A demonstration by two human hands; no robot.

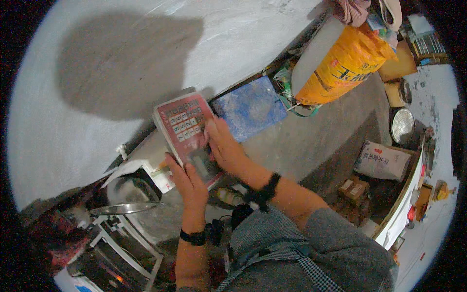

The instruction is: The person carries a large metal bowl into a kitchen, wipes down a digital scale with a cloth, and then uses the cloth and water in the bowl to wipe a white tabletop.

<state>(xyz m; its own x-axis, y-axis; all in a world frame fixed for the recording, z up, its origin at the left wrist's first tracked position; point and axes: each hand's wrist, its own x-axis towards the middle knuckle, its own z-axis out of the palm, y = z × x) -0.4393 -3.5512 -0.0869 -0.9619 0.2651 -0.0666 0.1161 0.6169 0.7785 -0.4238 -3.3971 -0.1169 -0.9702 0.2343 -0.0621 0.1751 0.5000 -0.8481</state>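
Observation:
Before me I hold a large red keypad device with a small display, perhaps a calculator or a scale's panel [182, 124], tilted between both hands. My left hand [189, 182] grips its near left edge, thumb and fingers along the side. My right hand [222, 142] lies along the opposite edge, its blurred fingers partly over the face near the keys. Each wrist wears a black band. Just beyond my right hand lies a worn blue flat board or box [251, 107] on the floor by the wall.
A yellow printed sack [339, 69] leans at upper right. A metal frame stand [124, 248] and a round metal pan [124, 208] stand at lower left. On the right are a carton [382, 160], small brown boxes [353, 189], a round metal lid [402, 126] and a white-edged table [397, 219].

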